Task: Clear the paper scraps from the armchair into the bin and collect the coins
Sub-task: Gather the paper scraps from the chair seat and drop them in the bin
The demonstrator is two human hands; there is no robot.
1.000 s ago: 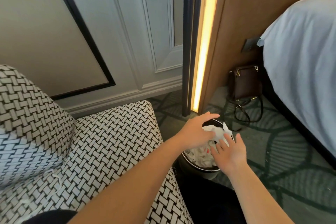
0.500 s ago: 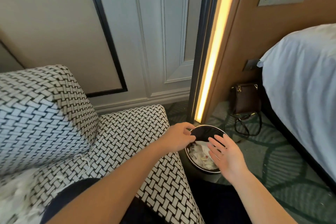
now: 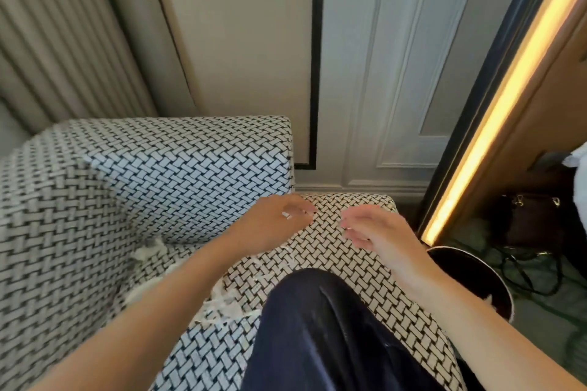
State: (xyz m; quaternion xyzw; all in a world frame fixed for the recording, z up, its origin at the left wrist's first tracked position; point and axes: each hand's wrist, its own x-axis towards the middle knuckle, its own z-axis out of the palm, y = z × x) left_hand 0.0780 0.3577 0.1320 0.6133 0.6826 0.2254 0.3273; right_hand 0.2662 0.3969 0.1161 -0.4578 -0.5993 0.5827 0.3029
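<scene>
1. The black-and-white woven armchair [image 3: 178, 174] fills the view from 7 to 12 o'clock. Its back cushion sits at 10 o'clock and its seat runs through the centre.
2. A leg in dark trousers [image 3: 317, 333] lies over the seat front at 6 o'clock. It may hide some litter, so it likely needs to shift before the last sweep.
3. The round dark bin [image 3: 463, 270] stands on the floor at 4 o'clock, just beside the chair's right edge. A bit of white paper shows inside it.
4. The left hand [image 3: 276, 222] and right hand [image 3: 374, 228] hover over the seat near the centre, close together but apart. Their fingers are loosely curled and appear to carry nothing.
5. Shredded paper scraps [image 3: 222, 303] lie on the seat at 7 to 8 o'clock, beside the leg and along the crease under the cushion.
   - Rake them into one heap with flat fingers.
   - Cup the heap between both hands and carry it low toward 4 o'clock, since thin shreds will probably flutter loose.
6. No coins are visible. Feel through the heap and along the crease first, so none goes into the bin.
</scene>
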